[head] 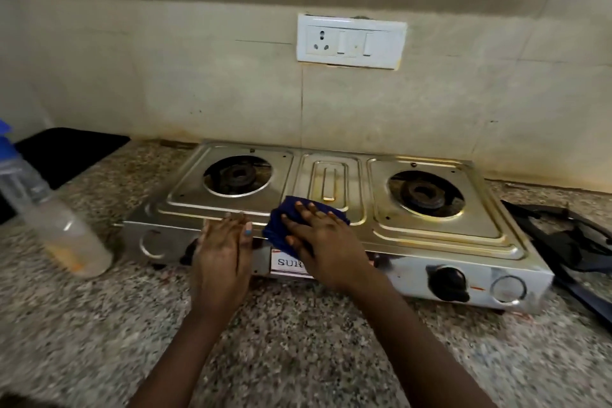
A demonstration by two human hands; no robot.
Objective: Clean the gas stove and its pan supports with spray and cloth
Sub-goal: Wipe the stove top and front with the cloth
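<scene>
The gas stove (331, 209) sits on the speckled surface (298, 341), against the wall. The right hand (326, 242) lies flat, fingers spread, pressing a blue cloth (281, 225) onto the stove's front edge at its middle. The left hand (225, 248), fingers straight and together, braces that edge just left of the cloth. The cloth may slip off over the front panel and turn a knob (447, 283). Left of the stove, the spray bottle (49, 209) looks tilted and may topple. The pan supports (569, 238) lie right of the stove, seemingly uncleaned.

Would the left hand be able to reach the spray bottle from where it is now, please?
Probably yes: the left hand rests flat on the stove edge, holding nothing, and only bare counter lies between it and the spray bottle.
</scene>
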